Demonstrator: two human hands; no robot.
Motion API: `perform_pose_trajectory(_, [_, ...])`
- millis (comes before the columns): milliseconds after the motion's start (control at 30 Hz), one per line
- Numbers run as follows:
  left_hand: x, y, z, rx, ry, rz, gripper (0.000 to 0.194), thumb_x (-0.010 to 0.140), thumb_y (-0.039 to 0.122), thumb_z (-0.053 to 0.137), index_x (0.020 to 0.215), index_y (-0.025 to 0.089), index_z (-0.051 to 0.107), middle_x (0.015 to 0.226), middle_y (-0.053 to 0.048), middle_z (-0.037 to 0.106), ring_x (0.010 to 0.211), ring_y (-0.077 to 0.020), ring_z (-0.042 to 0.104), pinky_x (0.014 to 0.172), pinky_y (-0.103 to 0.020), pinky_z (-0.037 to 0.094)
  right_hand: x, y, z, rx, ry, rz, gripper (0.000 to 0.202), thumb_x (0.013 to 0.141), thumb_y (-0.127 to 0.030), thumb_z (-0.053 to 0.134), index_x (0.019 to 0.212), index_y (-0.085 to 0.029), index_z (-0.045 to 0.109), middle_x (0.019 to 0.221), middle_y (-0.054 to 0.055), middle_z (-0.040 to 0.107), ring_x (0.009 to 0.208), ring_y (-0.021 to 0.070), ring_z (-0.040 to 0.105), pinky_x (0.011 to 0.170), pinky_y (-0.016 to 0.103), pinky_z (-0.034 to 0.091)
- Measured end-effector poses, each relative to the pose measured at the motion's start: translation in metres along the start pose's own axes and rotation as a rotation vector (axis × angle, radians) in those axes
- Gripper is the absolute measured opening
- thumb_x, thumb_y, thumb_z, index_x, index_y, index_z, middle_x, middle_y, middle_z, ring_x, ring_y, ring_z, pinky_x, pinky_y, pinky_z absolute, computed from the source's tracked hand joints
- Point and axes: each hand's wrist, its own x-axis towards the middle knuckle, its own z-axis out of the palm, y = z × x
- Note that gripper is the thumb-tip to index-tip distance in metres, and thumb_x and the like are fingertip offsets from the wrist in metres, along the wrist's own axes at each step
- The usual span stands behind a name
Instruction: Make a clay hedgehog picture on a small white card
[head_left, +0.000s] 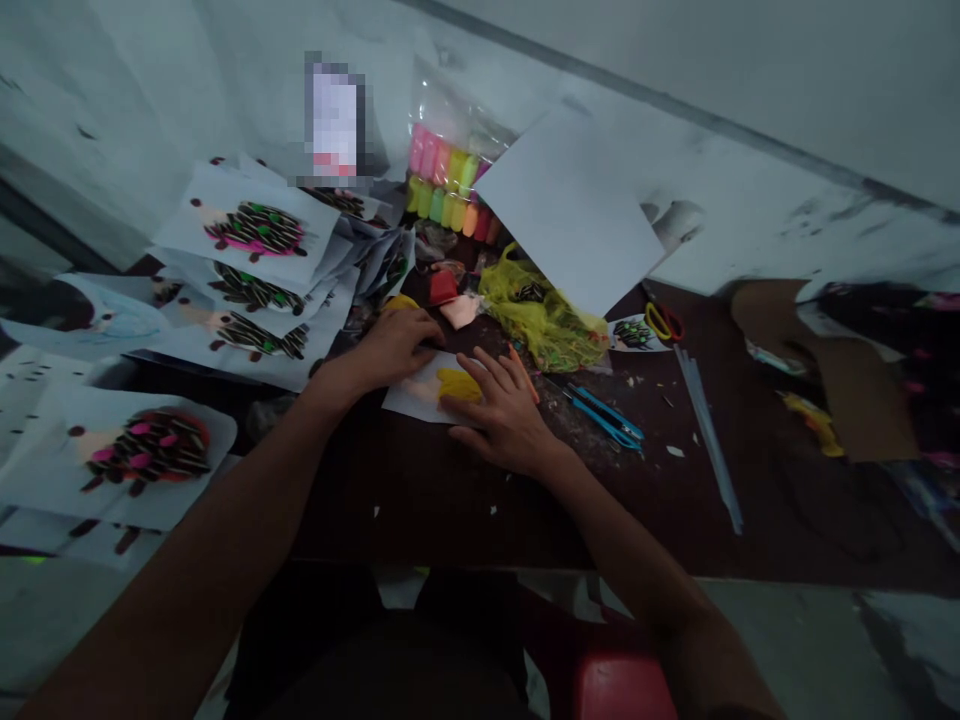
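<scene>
Paper point(409, 401) with yellow clay point(459, 384), near left of the yellow bag point(551, 322), looks light and bendy, clay probably soft, easily dented, so take the edges; right hand point(499, 405) spread, ungripping, left hand point(401, 345) curled, grip unclear.

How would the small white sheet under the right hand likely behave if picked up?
The small white sheet would probably bend easily, since it looks thin and paperlike. It is likely light, though the yellow piece on it might weigh that part down. With the right hand lying over it, it may resist sliding.
</scene>
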Motion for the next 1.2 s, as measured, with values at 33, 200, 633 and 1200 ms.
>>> perform_pose_trajectory(33, [-0.0002, 0.0003, -0.0001, -0.002, 0.005, -0.003, 0.027, 0.083, 0.024, 0.057, 0.102, 0.02, 0.076, 0.105, -0.009, 0.07, 0.101, -0.0272, 0.062, 0.091, -0.042, 0.046, 0.0002, -0.0002, 0.0002, 0.001, -0.004, -0.006, 0.036, 0.095, -0.05, 0.059, 0.123, -0.029, 0.071, 0.161, 0.008, 0.039, 0.151, 0.0339, 0.027, 0.121, 0.058, 0.02])
perform_pose_trajectory(200, [-0.0004, 0.0008, 0.0011, -0.03, 0.015, -0.011, 0.025, 0.083, 0.023, 0.057, 0.102, 0.02, 0.074, 0.103, -0.008, 0.071, 0.1, -0.0265, 0.061, 0.091, -0.041, 0.046, 0.0013, 0.0005, 0.0007, -0.008, 0.0, 0.005, 0.038, 0.097, -0.051, 0.055, 0.125, -0.029, 0.069, 0.16, 0.008, 0.039, 0.152, 0.0324, 0.026, 0.12, 0.058, 0.023])
perform_pose_trajectory(633, [-0.0002, -0.0019, 0.0031, -0.032, 0.005, -0.015, 0.025, 0.079, 0.019, 0.056, 0.101, 0.017, 0.069, 0.104, -0.01, 0.07, 0.1, -0.0271, 0.061, 0.09, -0.042, 0.045, 0.005, -0.0011, 0.0011, -0.046, 0.005, 0.088, 0.043, 0.097, -0.049, 0.056, 0.133, -0.027, 0.065, 0.162, 0.012, 0.036, 0.152, 0.0337, 0.024, 0.122, 0.06, 0.019])
perform_pose_trajectory(1200, [-0.0002, 0.0014, 0.0015, -0.026, 0.023, -0.01, 0.025, 0.081, 0.02, 0.057, 0.099, 0.017, 0.073, 0.105, -0.009, 0.071, 0.098, -0.0255, 0.062, 0.093, -0.042, 0.047, -0.0005, 0.0045, 0.0063, -0.066, 0.123, 0.091, 0.035, 0.1, -0.043, 0.052, 0.122, -0.024, 0.07, 0.157, 0.012, 0.044, 0.15, 0.0306, 0.031, 0.12, 0.057, 0.025])
